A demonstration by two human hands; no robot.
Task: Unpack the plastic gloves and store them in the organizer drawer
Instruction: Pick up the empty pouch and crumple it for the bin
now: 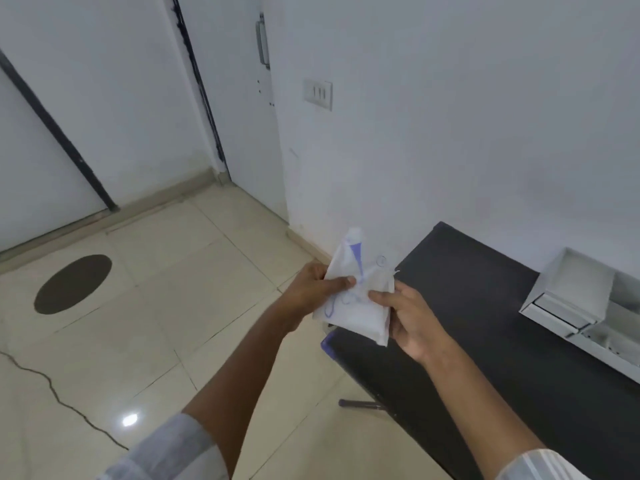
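I observe a flat white paper packet printed with purple markings point(356, 292), held in the air between both hands, over the near left corner of a dark matte desk point(485, 323) and the edge of the cream tiled floor point(173, 306). The left hand point(313, 289) grips the packet's left side; its fingers point(341, 282) are clenched on it, thumb on the front face. The right hand point(412, 323) grips the lower right part of the packet, thumb pressed on the front and the remaining fingers wrapped behind. The packet's upper end is crumpled and stands up above the hands; I cannot tell whether it is torn open. No gloves are visible outside the packet.

On the desk, well apart from the hands to the right, stands a white plastic organizer with small drawers point(571, 296); its top tray faces upward and one low drawer front shows at its left face. I cannot tell whether any drawer is pulled out.

Further noted: a dark oval mat point(72, 284) lies on the floor at left, a thin cable point(52, 386) trails across the tiles, and a white switch plate point(318, 94) is on the wall
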